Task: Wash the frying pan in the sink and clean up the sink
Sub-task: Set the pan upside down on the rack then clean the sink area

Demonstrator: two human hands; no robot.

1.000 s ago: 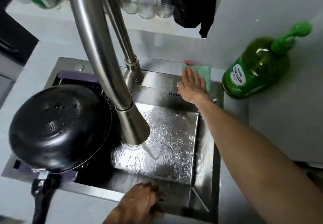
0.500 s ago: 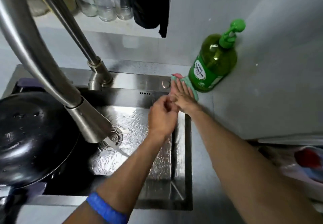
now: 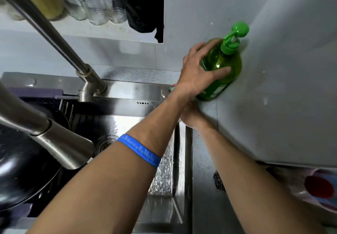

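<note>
**At the sink's 2 o'clock corner: soap grab, pan parked**

Left hand (image 3: pixel 196 73) is wrapped around the green soap bottle (image 3: pixel 221 69), fingers over the far shoulder, thumb across the near side. The bottle leans against the wall by the bench (image 3: pixel 204 160), with the pump head (image 3: pixel 237 31) untouched at 12 o'clock of the hand.

Right hand (image 3: pixel 190 117) sits just under the left wrist at the bottle's base. It's mostly covered, so I can't tell whether its fingers are spread or curled, or whether it holds anything. A sliver of green-and-pink cloth (image 3: pixel 172 87) shows at the sink rim there.

Frying pan (image 3: pixel 20 170) is at 9 o'clock, lying over the left side of the sink (image 3: pixel 127 89), wet and not being touched. Tap (image 3: pixel 60 146) hangs over the drain; the basin floor is wet, and I can't say whether water is running.

Risks, my read:
- Wet hand on smooth, tilted plastic: the bottle could slip and drop into the basin or onto the pan.
- Arms are crossed, and the left blocks the view of the right, so soap may miss whatever it is meant for.
- The pan looks only propped, so a bump from the left forearm could send it sliding.
- The tap spout is near the left elbow's path.
</note>
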